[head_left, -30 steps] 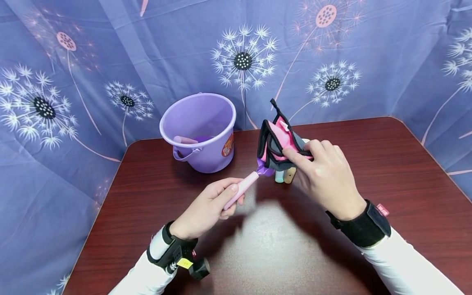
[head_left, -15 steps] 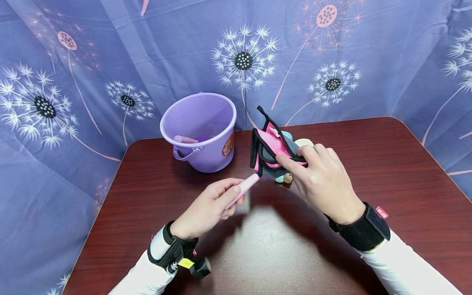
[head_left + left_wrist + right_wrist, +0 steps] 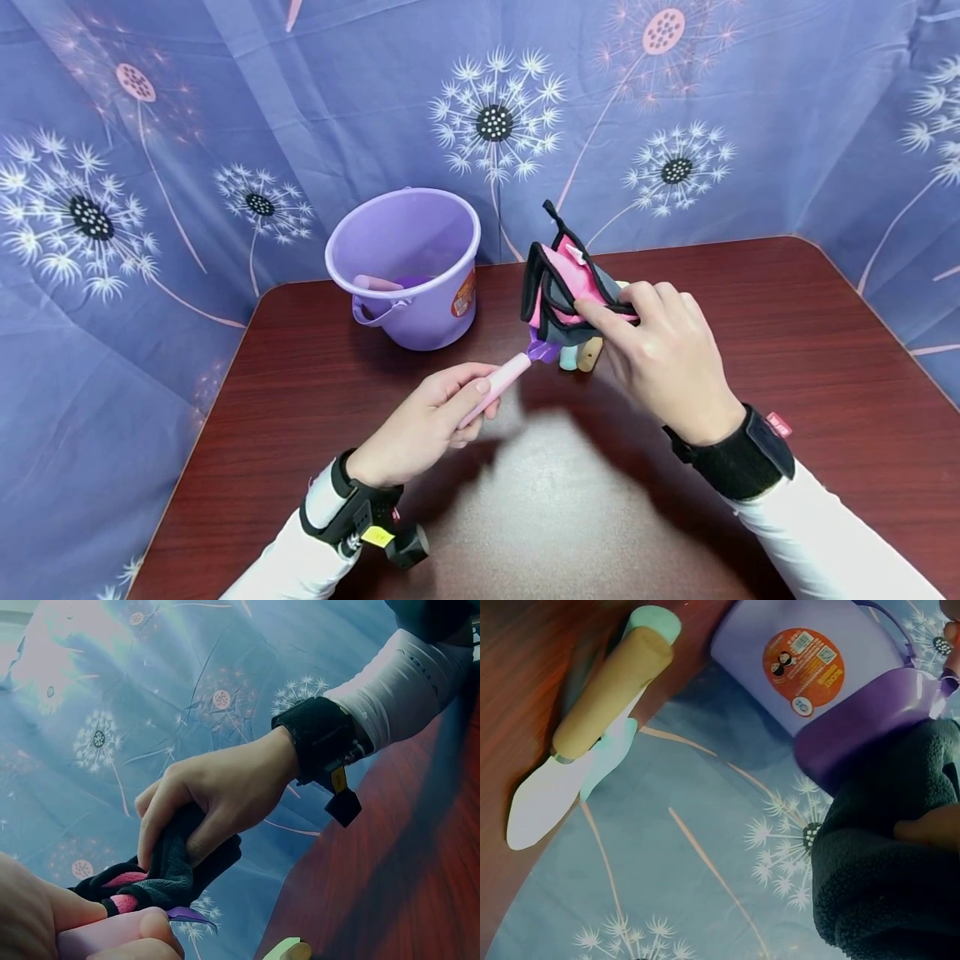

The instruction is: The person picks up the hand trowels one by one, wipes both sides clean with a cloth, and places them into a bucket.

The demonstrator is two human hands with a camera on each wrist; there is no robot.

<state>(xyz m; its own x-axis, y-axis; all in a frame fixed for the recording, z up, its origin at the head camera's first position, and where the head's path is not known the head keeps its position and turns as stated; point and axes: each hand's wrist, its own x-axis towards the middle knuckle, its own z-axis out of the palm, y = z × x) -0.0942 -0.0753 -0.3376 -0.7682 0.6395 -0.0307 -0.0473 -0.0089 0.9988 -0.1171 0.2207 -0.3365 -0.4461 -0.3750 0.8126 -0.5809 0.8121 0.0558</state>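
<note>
My left hand (image 3: pixel 420 425) grips the pink handle of a garden trowel (image 3: pixel 495 387), which points up and to the right. Its purple blade (image 3: pixel 877 720) shows broad and curved in the right wrist view; from the head, most of it is hidden under a cloth. This folded cloth (image 3: pixel 581 279), grey and pink with black edging, is held by my right hand (image 3: pixel 667 358) against the blade. Behind the cloth on the table lie a trowel with a wooden handle and white blade (image 3: pixel 547 799) and a mint-green tool (image 3: pixel 611 754), partly overlapping.
A purple bucket (image 3: pixel 420 325) stands at the back left of the brown table (image 3: pixel 300 400). Inside it leans a pink handle (image 3: pixel 378 284). A blue dandelion-print curtain (image 3: pixel 360 100) hangs right behind the table.
The cloth slid down and left over the blade to the handle's end, then went back up and right, so the blade's purple base shows again. My left hand stayed nearly still.
</note>
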